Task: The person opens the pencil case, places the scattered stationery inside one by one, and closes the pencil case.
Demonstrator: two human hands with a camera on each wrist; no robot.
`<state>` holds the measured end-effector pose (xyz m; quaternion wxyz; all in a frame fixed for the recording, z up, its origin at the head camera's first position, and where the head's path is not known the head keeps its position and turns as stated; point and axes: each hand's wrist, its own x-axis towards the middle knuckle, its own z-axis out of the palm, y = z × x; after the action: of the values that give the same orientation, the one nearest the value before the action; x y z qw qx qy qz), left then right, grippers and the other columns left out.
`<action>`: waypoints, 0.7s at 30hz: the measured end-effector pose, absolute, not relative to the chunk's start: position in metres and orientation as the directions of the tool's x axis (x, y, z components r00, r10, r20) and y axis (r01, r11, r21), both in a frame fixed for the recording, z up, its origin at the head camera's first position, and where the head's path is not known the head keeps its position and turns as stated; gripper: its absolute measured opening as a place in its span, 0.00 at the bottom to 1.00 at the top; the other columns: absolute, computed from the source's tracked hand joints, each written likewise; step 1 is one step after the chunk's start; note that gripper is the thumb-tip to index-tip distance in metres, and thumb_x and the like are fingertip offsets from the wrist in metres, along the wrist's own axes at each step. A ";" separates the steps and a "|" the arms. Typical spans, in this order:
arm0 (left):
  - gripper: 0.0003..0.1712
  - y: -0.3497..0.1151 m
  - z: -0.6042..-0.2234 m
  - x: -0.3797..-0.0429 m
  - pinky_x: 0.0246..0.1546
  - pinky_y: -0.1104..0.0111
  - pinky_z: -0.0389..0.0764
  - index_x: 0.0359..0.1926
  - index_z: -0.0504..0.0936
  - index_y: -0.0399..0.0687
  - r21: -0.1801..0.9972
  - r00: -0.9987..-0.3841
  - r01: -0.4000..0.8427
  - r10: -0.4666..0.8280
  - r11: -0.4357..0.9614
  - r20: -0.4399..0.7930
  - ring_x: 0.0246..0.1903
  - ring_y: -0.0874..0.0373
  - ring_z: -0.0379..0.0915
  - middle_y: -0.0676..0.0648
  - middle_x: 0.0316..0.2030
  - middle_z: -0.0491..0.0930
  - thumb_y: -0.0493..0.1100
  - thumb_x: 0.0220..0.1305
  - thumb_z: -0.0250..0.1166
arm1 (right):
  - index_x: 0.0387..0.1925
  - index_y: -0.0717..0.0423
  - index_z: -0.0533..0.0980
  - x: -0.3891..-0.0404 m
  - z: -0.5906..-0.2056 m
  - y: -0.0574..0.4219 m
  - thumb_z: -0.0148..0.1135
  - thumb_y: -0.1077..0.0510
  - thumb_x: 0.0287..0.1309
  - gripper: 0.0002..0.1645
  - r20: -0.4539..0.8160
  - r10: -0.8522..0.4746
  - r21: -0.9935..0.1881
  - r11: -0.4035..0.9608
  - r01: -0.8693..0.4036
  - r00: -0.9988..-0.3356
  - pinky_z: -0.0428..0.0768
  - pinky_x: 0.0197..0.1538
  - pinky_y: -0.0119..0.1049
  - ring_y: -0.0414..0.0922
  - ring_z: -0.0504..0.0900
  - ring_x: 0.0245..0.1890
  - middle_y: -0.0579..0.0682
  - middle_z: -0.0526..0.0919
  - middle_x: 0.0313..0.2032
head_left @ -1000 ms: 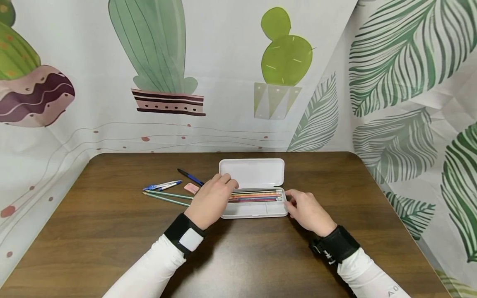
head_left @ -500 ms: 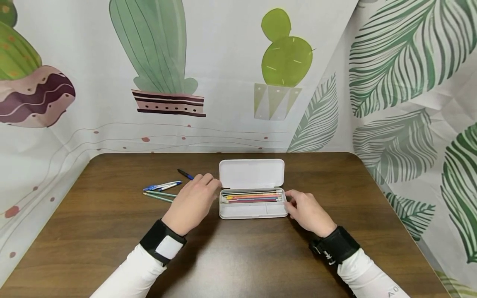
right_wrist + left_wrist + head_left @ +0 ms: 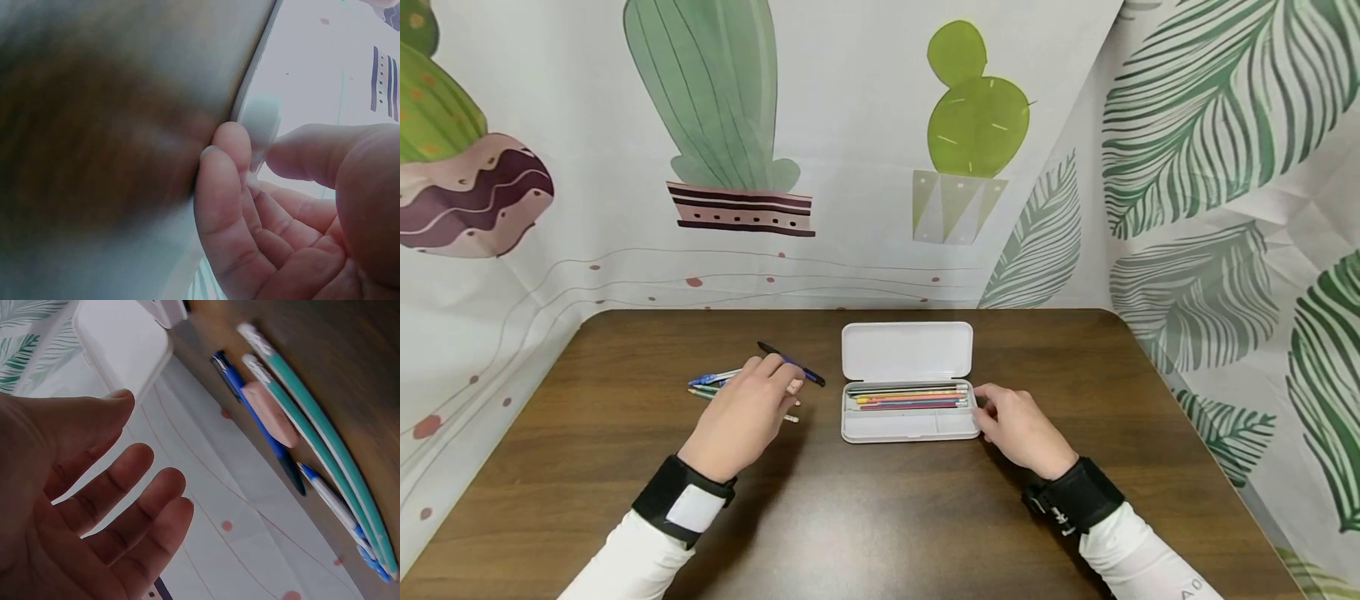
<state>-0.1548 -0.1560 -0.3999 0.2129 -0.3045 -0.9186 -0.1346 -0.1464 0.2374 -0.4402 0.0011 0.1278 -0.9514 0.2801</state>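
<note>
My left hand hovers over the left group of stationery, its fingers loosely bent and holding nothing. Two teal pencils with white erasers lie side by side there. Close to them are a pink eraser, a blue pen with black ends, and white-and-blue pens. The left hand partly covers these in the head view. At the right end of a white pencil case, my right hand grips the edge between thumb and fingers. Several coloured pencils lie in the case's rear compartment.
The case's lid stands raised behind its tray. A small divider splits the front compartment. Beneath everything is a brown wooden table, with a cactus-and-leaf printed cloth hanging behind its far edge.
My left hand has moved left, away from the pencil case and over the loose pencils, uncovering the coloured pencils in the tray and the blue pen's end. The right hand has stayed at the case.
</note>
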 end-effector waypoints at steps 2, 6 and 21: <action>0.10 -0.161 -0.401 -0.154 0.39 0.59 0.81 0.44 0.84 0.41 0.108 -0.725 0.611 0.501 0.784 0.472 0.37 0.47 0.75 0.46 0.38 0.80 0.32 0.64 0.76 | 0.59 0.68 0.79 -0.146 -0.440 0.237 0.64 0.63 0.72 0.18 0.071 -0.243 -0.536 0.809 -0.243 -0.967 0.79 0.29 0.34 0.37 0.77 0.23 0.48 0.83 0.30; 0.18 -0.173 -0.404 -0.154 0.43 0.56 0.82 0.46 0.85 0.40 0.100 -0.738 0.597 0.497 0.796 0.456 0.39 0.45 0.77 0.45 0.40 0.81 0.29 0.56 0.79 | 0.59 0.68 0.79 -0.147 -0.440 0.237 0.64 0.64 0.72 0.19 0.073 -0.241 -0.536 0.809 -0.242 -0.968 0.79 0.29 0.34 0.37 0.78 0.23 0.48 0.83 0.30; 0.22 -0.218 -0.418 -0.159 0.38 0.52 0.84 0.50 0.85 0.39 0.138 -0.810 0.527 0.446 0.839 0.381 0.41 0.43 0.78 0.44 0.40 0.81 0.28 0.55 0.80 | 0.59 0.69 0.79 -0.146 -0.440 0.237 0.64 0.64 0.72 0.19 0.076 -0.245 -0.533 0.809 -0.247 -0.966 0.79 0.29 0.34 0.37 0.77 0.23 0.47 0.83 0.29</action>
<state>-0.1586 -0.2182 -0.4185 0.1694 -0.2577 -0.9437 -0.1193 -0.1464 0.2372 -0.4400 0.0020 0.1294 -0.9510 0.2807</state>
